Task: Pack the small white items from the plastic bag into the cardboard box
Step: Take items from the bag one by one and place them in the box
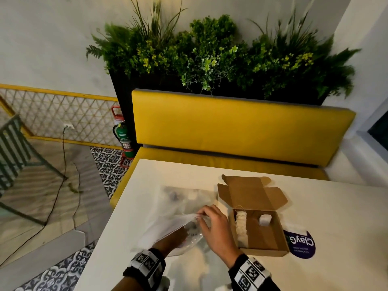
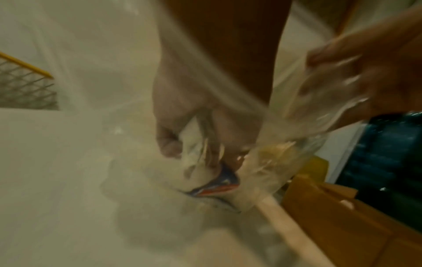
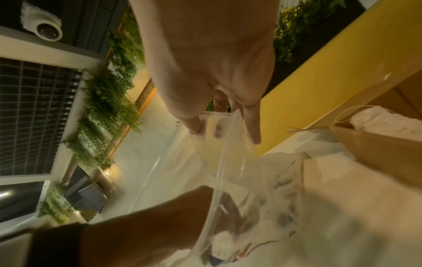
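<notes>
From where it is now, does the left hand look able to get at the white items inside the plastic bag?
Probably yes. The left hand is already inside the plastic bag, fingers curled round a white item, while the right hand pinches the bag's rim up, keeping the mouth open.

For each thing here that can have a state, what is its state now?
cardboard box: lid open, two white items inside.
plastic bag: lying on the table, mouth held open.
right hand: pinches the bag's edge.
left hand: inside the bag, fingers curled on a white item.
</notes>
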`<action>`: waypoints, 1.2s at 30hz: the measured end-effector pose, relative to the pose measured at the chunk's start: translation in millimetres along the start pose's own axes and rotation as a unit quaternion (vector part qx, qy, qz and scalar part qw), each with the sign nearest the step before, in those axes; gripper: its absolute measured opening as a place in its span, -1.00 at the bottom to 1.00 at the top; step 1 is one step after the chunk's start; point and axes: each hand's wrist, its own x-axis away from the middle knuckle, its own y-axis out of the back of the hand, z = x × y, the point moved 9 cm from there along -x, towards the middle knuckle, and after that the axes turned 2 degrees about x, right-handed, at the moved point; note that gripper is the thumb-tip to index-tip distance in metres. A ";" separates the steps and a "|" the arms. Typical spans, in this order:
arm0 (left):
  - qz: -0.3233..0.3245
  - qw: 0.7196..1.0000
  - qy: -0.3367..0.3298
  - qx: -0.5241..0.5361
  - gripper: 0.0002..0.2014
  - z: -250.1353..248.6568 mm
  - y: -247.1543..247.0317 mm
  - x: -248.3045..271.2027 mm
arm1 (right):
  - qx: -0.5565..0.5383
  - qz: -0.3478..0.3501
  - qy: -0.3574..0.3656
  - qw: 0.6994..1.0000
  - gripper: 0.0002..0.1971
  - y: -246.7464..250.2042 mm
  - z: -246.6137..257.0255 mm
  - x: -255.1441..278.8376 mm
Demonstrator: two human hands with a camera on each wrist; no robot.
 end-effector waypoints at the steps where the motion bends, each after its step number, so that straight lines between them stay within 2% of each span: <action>1: -0.045 0.997 -0.052 -0.026 -0.67 -12.1 5.4 0.9 | 0.000 -0.004 0.002 1.000 -0.96 0.9 0.7 -1.6; 2: -0.059 0.997 -0.047 -0.032 -0.64 -14.5 14.5 5.1 | -0.003 -0.007 0.004 1.000 -0.96 1.5 1.4 -2.9; 3: -0.100 0.995 -0.029 -0.010 -0.64 -10.1 24.9 6.6 | -0.004 -0.010 0.006 1.000 -0.96 2.5 2.0 -4.0; 6: -0.119 0.992 -0.016 0.039 -0.74 -22.3 47.3 32.5 | -0.002 -0.007 0.013 1.000 -0.97 0.2 2.3 -4.2; 7: -0.099 0.994 -0.006 0.055 -0.76 -28.2 50.4 41.2 | 0.000 -0.004 0.013 1.000 -0.97 -1.5 1.7 -3.6; 8: -0.079 0.997 -0.001 0.025 -0.75 -32.7 48.5 46.8 | 0.001 -0.002 0.014 1.000 -0.97 -2.8 0.6 -2.6; 11: -0.117 0.992 -0.017 0.041 -0.82 -36.7 59.8 68.1 | 0.002 0.006 0.010 1.000 -0.97 -6.0 -2.9 1.8; 13: -0.126 0.986 0.009 0.109 -0.75 -30.2 71.9 81.6 | 0.003 0.016 0.006 1.000 -0.97 -7.5 -4.9 5.7; 15: -0.128 0.969 0.017 0.211 -0.70 -27.4 91.1 95.3 | 0.004 0.031 0.001 1.000 -0.95 -8.4 -7.3 10.1; 16: -0.129 0.952 0.013 0.277 -0.76 -24.8 99.8 98.7 | 0.002 0.045 0.000 0.999 -0.92 -9.0 -8.1 12.6; 18: -0.093 0.913 0.014 0.396 -0.89 -20.8 109.6 99.6 | -0.010 0.084 -0.003 0.996 -0.81 -8.7 -7.0 20.4; 21: 0.005 0.839 0.045 0.542 -0.84 -19.8 105.6 98.6 | -0.076 0.110 -0.016 0.991 -0.63 5.8 2.5 33.9; 23: 0.027 0.811 0.049 0.583 -0.83 -24.9 109.3 97.4 | -0.135 0.092 -0.027 0.986 -0.60 22.9 8.5 40.6; 28: 0.046 0.794 0.014 0.605 -0.83 -49.4 115.9 84.5 | -0.261 0.102 -0.094 0.955 -0.87 42.7 9.3 47.6; 30: 0.046 0.793 0.007 0.607 -0.82 -61.7 117.2 79.1 | -0.305 0.091 -0.143 0.937 -0.89 49.0 -0.9 49.7; 34: 0.043 0.771 0.004 0.635 -0.78 -87.9 121.4 70.7 | -0.411 0.031 -0.232 0.881 -0.86 67.7 -32.2 60.8; 36: 0.040 0.771 0.004 0.635 -0.82 -95.5 120.4 64.1 | -0.422 0.013 -0.245 0.873 -0.85 76.6 -46.2 64.6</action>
